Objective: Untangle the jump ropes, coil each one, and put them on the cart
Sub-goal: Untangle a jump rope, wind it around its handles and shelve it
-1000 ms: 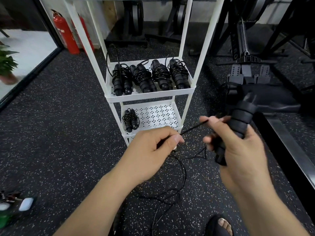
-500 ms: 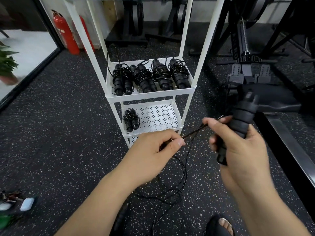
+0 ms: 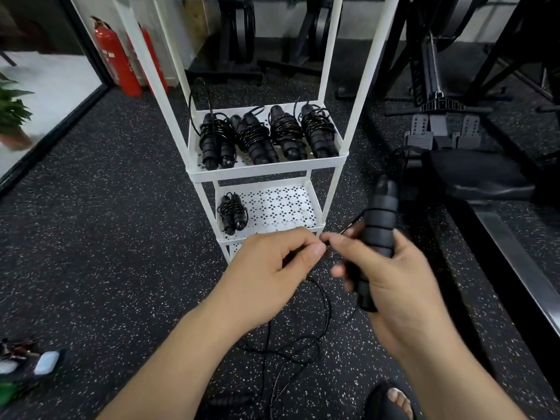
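Now the jump rope (image 3: 382, 213) is being untangled. The right hand (image 3: 397, 283) grips its thick ribbed handle upright, and the left hand (image 3: 269, 265) pinches the thin cord just beside it. The rest lies loose on the floor (image 3: 121, 237). The cord looks light, limp and easy to kink, so the handle seems the best hold. The cart (image 3: 266, 174) carries five coiled ropes: four on one shelf, one below.

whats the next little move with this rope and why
Probably the left hand should carry the cord it pinches round the handle for one wrap. The right hand grips that handle upright beside the pinch, and much of the cord lies loose on the floor, so the coil looks unfinished.
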{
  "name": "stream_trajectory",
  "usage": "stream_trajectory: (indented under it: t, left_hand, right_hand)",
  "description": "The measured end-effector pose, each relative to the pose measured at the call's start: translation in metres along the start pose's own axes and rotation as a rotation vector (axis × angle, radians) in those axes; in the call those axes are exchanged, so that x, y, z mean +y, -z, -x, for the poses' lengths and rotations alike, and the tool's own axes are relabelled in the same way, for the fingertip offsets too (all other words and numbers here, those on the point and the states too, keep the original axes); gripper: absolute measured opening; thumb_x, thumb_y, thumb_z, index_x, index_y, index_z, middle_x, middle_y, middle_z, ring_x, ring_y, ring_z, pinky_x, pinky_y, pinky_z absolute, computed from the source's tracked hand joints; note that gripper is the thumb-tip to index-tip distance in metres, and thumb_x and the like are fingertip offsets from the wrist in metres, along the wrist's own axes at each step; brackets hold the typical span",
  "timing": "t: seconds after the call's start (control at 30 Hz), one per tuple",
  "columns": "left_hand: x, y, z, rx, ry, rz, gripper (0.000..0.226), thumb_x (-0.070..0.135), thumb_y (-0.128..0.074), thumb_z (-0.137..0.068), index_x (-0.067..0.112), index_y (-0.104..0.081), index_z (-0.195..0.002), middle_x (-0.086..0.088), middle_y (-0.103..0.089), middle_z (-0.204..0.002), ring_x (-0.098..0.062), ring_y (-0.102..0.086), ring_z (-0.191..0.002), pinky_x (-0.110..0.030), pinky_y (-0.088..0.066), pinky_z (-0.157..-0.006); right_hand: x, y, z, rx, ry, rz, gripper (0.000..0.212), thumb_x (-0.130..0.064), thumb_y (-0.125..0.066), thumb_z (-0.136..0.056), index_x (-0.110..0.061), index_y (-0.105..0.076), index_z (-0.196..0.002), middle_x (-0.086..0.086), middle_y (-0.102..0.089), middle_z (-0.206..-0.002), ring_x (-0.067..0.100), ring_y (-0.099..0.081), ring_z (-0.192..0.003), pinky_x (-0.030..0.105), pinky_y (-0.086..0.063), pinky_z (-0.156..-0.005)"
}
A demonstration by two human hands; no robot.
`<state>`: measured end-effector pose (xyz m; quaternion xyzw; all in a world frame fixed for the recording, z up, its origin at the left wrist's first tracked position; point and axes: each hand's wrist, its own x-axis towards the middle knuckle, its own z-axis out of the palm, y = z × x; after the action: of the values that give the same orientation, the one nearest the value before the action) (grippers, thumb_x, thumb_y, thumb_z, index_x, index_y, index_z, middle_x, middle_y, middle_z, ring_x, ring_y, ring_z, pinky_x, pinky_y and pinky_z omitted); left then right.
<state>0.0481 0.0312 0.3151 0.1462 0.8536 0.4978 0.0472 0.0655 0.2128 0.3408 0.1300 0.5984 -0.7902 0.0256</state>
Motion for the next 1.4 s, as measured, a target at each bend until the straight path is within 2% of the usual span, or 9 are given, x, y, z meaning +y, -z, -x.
stream_trajectory:
  t: [0.2, 0.4, 0.53, 0.8, 0.9, 1.0, 1.13, 1.3, 1.4]
  left_hand:
    - [-0.001, 0.003, 0.002, -0.029, 0.013, 0.002, 0.018, 0.046, -0.059, -0.107, 0.042, -0.069, -0.092, 0.005, -0.07, -0.077, -0.027, -0.068, -0.073, -0.053, -0.059, -0.075]
    - [0.0, 0.005, 0.001, -0.051, 0.046, -0.017, 0.015, 0.051, -0.057, -0.105, 0.048, -0.072, -0.105, 0.008, -0.072, -0.081, -0.031, -0.07, -0.075, -0.052, -0.06, -0.076]
    - [0.0, 0.006, 0.002, -0.047, 0.055, -0.034, 0.014, 0.049, -0.058, -0.105, 0.05, -0.072, -0.105, 0.009, -0.071, -0.08, -0.029, -0.067, -0.073, -0.05, -0.059, -0.073]
    - [0.001, 0.003, 0.002, -0.028, 0.013, -0.031, 0.016, 0.052, -0.057, -0.106, 0.049, -0.073, -0.105, 0.004, -0.069, -0.076, -0.03, -0.066, -0.072, -0.049, -0.058, -0.073]
    - [0.0, 0.001, 0.001, -0.013, -0.006, -0.032, 0.017, 0.048, -0.058, -0.107, 0.042, -0.072, -0.099, 0.004, -0.068, -0.075, -0.025, -0.065, -0.072, -0.05, -0.057, -0.074]
    - [-0.002, 0.002, 0.001, -0.012, -0.001, -0.033, 0.017, 0.046, -0.059, -0.107, 0.044, -0.069, -0.093, 0.005, -0.068, -0.075, -0.025, -0.065, -0.071, -0.051, -0.057, -0.074]
    - [0.0, 0.002, 0.001, -0.035, 0.012, -0.019, 0.016, 0.048, -0.059, -0.106, 0.042, -0.07, -0.096, 0.005, -0.07, -0.078, -0.025, -0.068, -0.073, -0.051, -0.058, -0.076]
    - [0.002, 0.003, 0.001, -0.049, 0.035, -0.023, 0.015, 0.05, -0.059, -0.105, 0.044, -0.072, -0.101, 0.01, -0.071, -0.083, -0.027, -0.068, -0.076, -0.049, -0.059, -0.078]
    - [0.001, 0.005, 0.002, -0.045, 0.053, -0.019, 0.013, 0.049, -0.06, -0.105, 0.048, -0.072, -0.104, 0.015, -0.071, -0.084, -0.028, -0.069, -0.077, -0.048, -0.06, -0.078]
  right_hand:
    - [0.001, -0.002, 0.001, 0.027, 0.08, 0.023, 0.025, -0.006, -0.086, -0.081, -0.014, -0.066, -0.093, 0.014, -0.068, -0.077, 0.016, -0.056, -0.055, 0.027, -0.044, -0.048]
    - [-0.015, 0.016, -0.01, 0.169, 0.18, -0.141, 0.03, -0.011, -0.086, -0.075, -0.021, -0.062, -0.089, 0.016, -0.068, -0.092, 0.014, -0.051, -0.054, 0.025, -0.04, -0.047]
    - [-0.023, 0.034, -0.018, 0.232, 0.185, -0.232, 0.026, -0.002, -0.077, -0.09, -0.021, -0.059, -0.091, 0.016, -0.069, -0.109, 0.011, -0.051, -0.056, 0.021, -0.042, -0.049]
    - [-0.009, 0.012, -0.008, 0.075, 0.051, -0.161, 0.044, -0.017, -0.087, -0.069, -0.015, -0.059, -0.103, 0.024, -0.077, -0.113, 0.014, -0.056, -0.057, 0.022, -0.044, -0.048]
    - [0.002, -0.002, 0.002, 0.034, -0.005, -0.096, 0.038, -0.015, -0.089, -0.071, -0.013, -0.064, -0.099, 0.028, -0.076, -0.105, 0.016, -0.06, -0.057, 0.025, -0.045, -0.048]
    - [0.007, -0.007, 0.005, 0.021, 0.014, -0.049, 0.025, -0.007, -0.088, -0.08, -0.017, -0.067, -0.09, 0.019, -0.07, -0.083, 0.019, -0.059, -0.058, 0.028, -0.044, -0.049]
    - [0.002, -0.004, 0.004, 0.042, 0.077, -0.033, 0.025, -0.008, -0.089, -0.079, -0.021, -0.069, -0.084, 0.014, -0.066, -0.074, 0.018, -0.055, -0.057, 0.031, -0.042, -0.05]
    - [-0.013, 0.009, -0.005, 0.15, 0.151, -0.166, 0.034, -0.01, -0.088, -0.072, -0.019, -0.062, -0.093, 0.031, -0.067, -0.1, 0.013, -0.053, -0.055, 0.022, -0.043, -0.048]
    - [-0.022, 0.024, -0.013, 0.228, 0.187, -0.229, 0.031, -0.005, -0.084, -0.079, -0.021, -0.061, -0.091, 0.034, -0.069, -0.124, 0.011, -0.053, -0.056, 0.02, -0.043, -0.049]
